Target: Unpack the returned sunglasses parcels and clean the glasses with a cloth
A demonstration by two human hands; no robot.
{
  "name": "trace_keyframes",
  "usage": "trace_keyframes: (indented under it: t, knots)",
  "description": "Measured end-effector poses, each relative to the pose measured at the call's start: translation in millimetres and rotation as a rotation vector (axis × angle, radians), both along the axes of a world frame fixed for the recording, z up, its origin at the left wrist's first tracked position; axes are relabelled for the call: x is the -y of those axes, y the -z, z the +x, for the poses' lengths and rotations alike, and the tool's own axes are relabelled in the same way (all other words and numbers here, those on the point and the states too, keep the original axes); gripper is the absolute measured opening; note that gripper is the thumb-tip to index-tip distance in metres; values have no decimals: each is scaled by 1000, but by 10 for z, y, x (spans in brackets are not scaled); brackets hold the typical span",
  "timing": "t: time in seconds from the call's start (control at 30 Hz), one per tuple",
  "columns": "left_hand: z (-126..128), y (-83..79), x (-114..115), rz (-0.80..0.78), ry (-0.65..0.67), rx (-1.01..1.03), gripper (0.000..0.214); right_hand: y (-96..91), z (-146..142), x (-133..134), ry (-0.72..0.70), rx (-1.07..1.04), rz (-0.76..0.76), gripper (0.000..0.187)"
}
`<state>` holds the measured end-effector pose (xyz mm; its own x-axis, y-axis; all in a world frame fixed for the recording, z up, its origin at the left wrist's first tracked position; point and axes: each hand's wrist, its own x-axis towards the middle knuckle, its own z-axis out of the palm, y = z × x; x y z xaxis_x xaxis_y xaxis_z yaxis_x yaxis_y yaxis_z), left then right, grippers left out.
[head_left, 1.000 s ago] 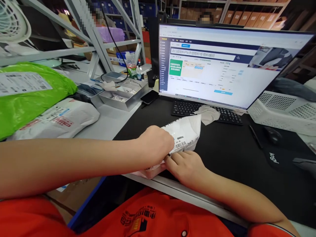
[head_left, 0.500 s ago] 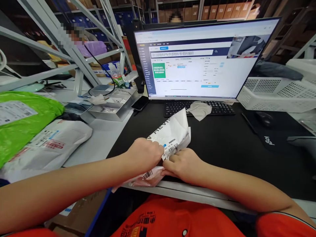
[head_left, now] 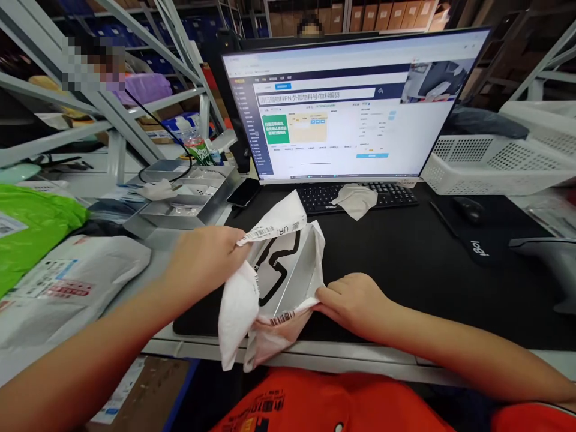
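Note:
A white plastic mailer bag [head_left: 238,306] lies at the front edge of the black desk mat, torn wide apart. Inside it shows a flat grey-silver packet [head_left: 294,273] with a thick black line design; what it holds I cannot tell. My left hand [head_left: 204,255] pinches a torn flap with a printed barcode strip, pulled up and to the left. On the other side, my right hand [head_left: 353,303] grips the bag's right edge between thumb and fingers. Another barcode runs along the lower lip of the opening.
Ahead stands a monitor [head_left: 333,114], with a keyboard [head_left: 391,195] and a crumpled whitish cloth [head_left: 356,200] before it. At right are a mouse [head_left: 468,210], a handheld scanner [head_left: 551,258] and white baskets [head_left: 486,168]. At left lie a green parcel [head_left: 40,231], a white parcel [head_left: 90,282] and grey boxes [head_left: 180,210].
The mailer has been torn open and its inside now shows. My left hand has moved left and up with the flap; my right hand has shifted slightly right. The camera view has turned a little right.

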<state>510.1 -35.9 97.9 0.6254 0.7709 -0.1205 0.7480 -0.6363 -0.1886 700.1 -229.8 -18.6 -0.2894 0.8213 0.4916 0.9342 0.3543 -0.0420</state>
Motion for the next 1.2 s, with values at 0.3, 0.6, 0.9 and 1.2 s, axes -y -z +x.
trace_keyframes:
  t: [0.3,0.6,0.9,1.2]
  knots:
    - [-261,-134,-208,-83,-85,9,40,-60,59,79,-6,-24,50,33]
    - [-516,150,586,122,398,569,89,-220,-192,-256,-88,-110,225,18]
    - [-943,660,747,-42,189,562,29,-559,-169,-378,-439,-150,-270,34]
    - [-946,624,839,-275,141,807,48,-806,-210,-857,-442,233,-479,99]
